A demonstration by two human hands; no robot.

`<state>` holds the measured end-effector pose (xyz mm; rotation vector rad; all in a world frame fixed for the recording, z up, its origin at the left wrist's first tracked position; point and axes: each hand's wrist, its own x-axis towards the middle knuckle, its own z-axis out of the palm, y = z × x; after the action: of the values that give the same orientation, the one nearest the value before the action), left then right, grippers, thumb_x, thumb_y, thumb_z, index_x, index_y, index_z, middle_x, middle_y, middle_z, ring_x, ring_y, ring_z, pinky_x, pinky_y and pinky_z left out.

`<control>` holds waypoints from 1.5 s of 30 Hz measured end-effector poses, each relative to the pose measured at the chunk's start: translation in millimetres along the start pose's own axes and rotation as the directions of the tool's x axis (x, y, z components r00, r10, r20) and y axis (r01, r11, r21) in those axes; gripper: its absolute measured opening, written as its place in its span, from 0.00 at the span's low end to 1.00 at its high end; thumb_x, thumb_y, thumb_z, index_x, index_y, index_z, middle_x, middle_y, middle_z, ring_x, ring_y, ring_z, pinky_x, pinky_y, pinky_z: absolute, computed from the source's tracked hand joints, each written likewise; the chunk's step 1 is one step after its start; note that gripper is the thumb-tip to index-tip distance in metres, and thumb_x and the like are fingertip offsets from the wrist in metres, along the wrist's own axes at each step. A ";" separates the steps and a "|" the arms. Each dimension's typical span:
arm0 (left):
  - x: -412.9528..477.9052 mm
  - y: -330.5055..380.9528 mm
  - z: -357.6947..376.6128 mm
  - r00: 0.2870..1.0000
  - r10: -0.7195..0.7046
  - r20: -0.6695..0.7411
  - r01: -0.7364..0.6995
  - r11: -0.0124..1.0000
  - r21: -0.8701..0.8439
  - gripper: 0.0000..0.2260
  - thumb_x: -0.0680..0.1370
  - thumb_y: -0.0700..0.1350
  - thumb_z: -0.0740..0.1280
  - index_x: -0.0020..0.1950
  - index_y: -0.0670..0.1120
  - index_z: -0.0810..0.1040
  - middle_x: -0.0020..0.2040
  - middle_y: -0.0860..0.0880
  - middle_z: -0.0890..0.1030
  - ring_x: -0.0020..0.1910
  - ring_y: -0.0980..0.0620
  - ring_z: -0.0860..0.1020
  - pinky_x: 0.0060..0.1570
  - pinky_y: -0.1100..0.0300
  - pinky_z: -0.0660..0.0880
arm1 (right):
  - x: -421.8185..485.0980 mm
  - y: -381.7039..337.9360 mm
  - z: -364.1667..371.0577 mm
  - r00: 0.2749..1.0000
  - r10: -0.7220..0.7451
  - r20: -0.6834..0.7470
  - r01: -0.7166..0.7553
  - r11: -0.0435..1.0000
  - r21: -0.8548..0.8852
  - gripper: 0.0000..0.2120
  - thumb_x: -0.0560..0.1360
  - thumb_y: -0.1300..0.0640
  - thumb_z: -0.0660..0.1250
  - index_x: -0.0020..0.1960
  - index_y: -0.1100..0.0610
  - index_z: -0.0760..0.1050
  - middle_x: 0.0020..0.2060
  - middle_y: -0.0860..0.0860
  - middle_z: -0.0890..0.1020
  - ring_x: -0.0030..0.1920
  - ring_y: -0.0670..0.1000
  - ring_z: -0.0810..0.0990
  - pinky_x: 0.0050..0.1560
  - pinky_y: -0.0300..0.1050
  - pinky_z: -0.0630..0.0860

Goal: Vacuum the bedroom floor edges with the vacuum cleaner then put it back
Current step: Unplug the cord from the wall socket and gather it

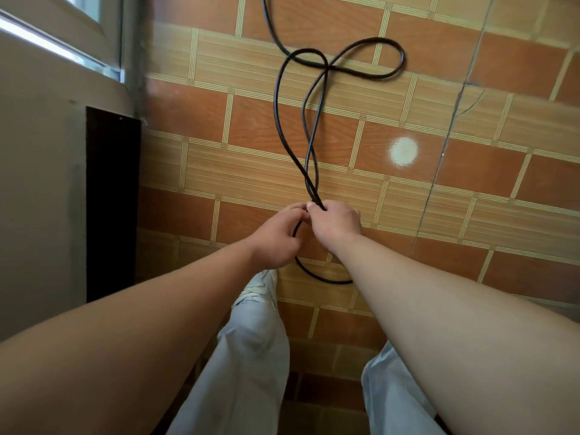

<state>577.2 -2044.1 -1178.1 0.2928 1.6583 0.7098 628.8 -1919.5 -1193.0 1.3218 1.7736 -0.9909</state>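
Note:
A black power cord [284, 89] lies in loops on the tiled floor and runs off the top of the view. My right hand [335, 222] grips several gathered strands of the cord at mid-frame. Right beside it, my left hand [277, 238] has curled fingers touching the same bundle, and a loop of cord [314, 273] hangs below both hands. The vacuum cleaner itself is not in view.
The floor [502, 183] is orange and tan tile with a bright light spot [404, 151]. A grey wall with a dark panel [113, 202] and a window frame [62, 48] stands at left. My legs in light trousers [251, 356] are below.

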 end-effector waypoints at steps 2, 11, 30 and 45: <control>-0.6 8.7 5.0 1.000 -0.002 0.008 0.003 0.996 -0.092 0.23 0.75 0.27 0.63 0.68 0.41 0.76 0.76 0.56 0.66 0.74 0.58 0.63 0.75 0.58 0.61 | 0.5 -0.7 -2.9 0.999 0.030 0.014 -0.031 0.998 0.059 0.17 0.81 0.41 0.60 0.54 0.48 0.84 0.49 0.51 0.81 0.61 0.56 0.71 0.58 0.48 0.71; -23.1 38.3 0.0 0.986 0.027 0.165 -0.027 1.000 -0.002 0.21 0.74 0.29 0.64 0.60 0.50 0.79 0.81 0.58 0.60 0.59 0.51 0.70 0.49 0.65 0.68 | -16.2 2.2 -43.8 0.993 0.098 -0.062 -0.096 0.995 0.027 0.16 0.80 0.42 0.60 0.56 0.50 0.80 0.59 0.55 0.79 0.64 0.59 0.72 0.65 0.52 0.70; -95.3 231.7 -90.9 0.990 0.124 -0.073 -0.069 0.853 0.517 0.26 0.78 0.35 0.65 0.75 0.50 0.69 0.81 0.52 0.62 0.77 0.48 0.66 0.73 0.54 0.65 | -114.6 -41.3 -234.4 0.942 0.081 -0.325 -0.075 0.997 0.031 0.17 0.86 0.51 0.57 0.68 0.61 0.70 0.62 0.59 0.78 0.55 0.60 0.76 0.47 0.45 0.65; -38.2 352.9 -114.9 0.997 0.042 -0.072 0.009 0.800 0.600 0.25 0.80 0.39 0.64 0.77 0.48 0.66 0.81 0.50 0.61 0.67 0.45 0.75 0.63 0.54 0.72 | -83.1 -63.4 -348.0 0.906 0.277 -0.320 -0.194 0.944 0.268 0.17 0.85 0.51 0.58 0.58 0.64 0.78 0.48 0.58 0.80 0.47 0.60 0.80 0.47 0.52 0.79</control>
<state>407.5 -1823.6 -929.4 0.7398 1.9337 0.1809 555.2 -1659.7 -949.9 1.9162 1.7309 -0.8816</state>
